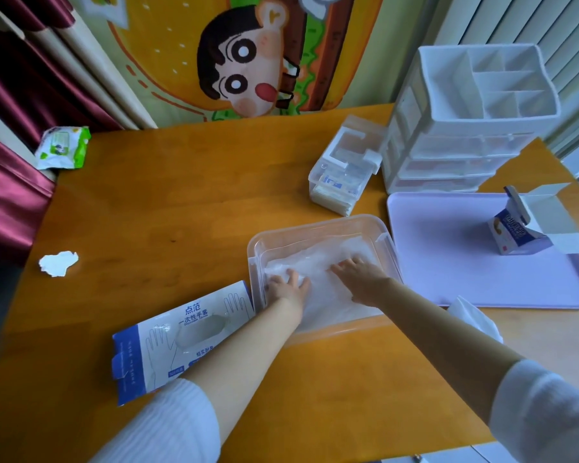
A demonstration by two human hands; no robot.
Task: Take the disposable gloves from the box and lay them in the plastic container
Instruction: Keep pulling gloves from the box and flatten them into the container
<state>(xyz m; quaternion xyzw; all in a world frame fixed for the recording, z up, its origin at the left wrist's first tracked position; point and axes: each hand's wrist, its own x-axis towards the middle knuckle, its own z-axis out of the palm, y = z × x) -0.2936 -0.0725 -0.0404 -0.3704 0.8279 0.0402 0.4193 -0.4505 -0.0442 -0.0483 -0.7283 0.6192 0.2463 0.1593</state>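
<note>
Where the gloves (pixel 318 259) lie flat in the plastic container (pixel 315 222), long axis unclear, my left hand (pixel 288 286) and right hand (pixel 361 279) press them, fingers spread

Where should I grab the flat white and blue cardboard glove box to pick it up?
The flat white and blue cardboard glove box lies flat on the wooden table, with the left arm across its right part. Probably best: come from the left, slide fingers under the free blue-striped end and pinch with a thumb on top.
</note>
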